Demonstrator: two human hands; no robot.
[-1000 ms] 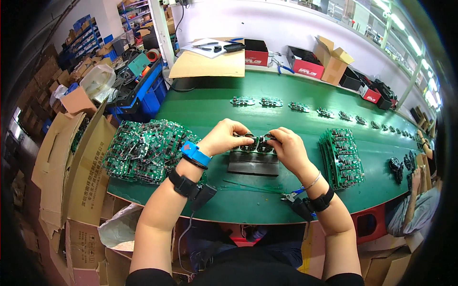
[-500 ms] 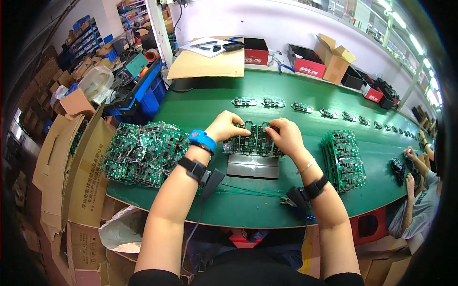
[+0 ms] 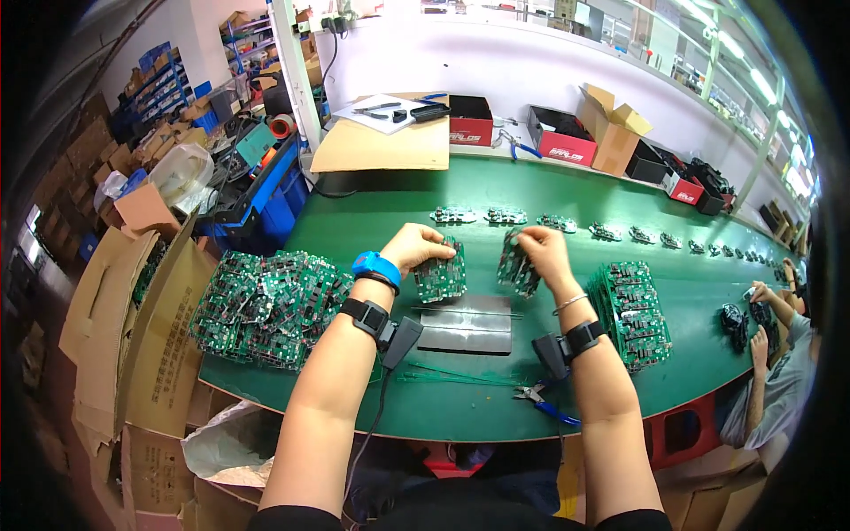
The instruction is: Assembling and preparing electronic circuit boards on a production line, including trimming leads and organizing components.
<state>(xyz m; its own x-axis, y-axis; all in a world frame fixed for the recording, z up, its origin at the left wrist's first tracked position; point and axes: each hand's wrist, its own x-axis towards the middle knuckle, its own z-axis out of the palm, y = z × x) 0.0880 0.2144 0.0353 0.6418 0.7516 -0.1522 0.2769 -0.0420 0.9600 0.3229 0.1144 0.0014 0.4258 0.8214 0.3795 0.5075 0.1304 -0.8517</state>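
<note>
My left hand (image 3: 413,247) pinches the top edge of a green circuit board (image 3: 441,276), which hangs upright above the far side of a dark metal plate (image 3: 465,333). A second circuit board (image 3: 515,267), tilted and seen more edge-on, is gripped at its top by my right hand (image 3: 548,251). A gap separates the two boards. Thin green strips (image 3: 456,376) lie on the near side of the plate. Blue-handled cutters (image 3: 547,407) rest by my right forearm, their jaws open.
A large heap of circuit boards (image 3: 266,310) covers the left of the green table (image 3: 372,195); a neat stack of board panels (image 3: 633,314) stands at the right. Several small boards (image 3: 556,223) form a row behind. Boxes (image 3: 560,134) line the wall. A co-worker's hands (image 3: 760,341) are far right.
The boards held side by side over the plate are now apart, one in each hand. My right hand has moved right and its board has turned. The whole view has shifted slightly.
</note>
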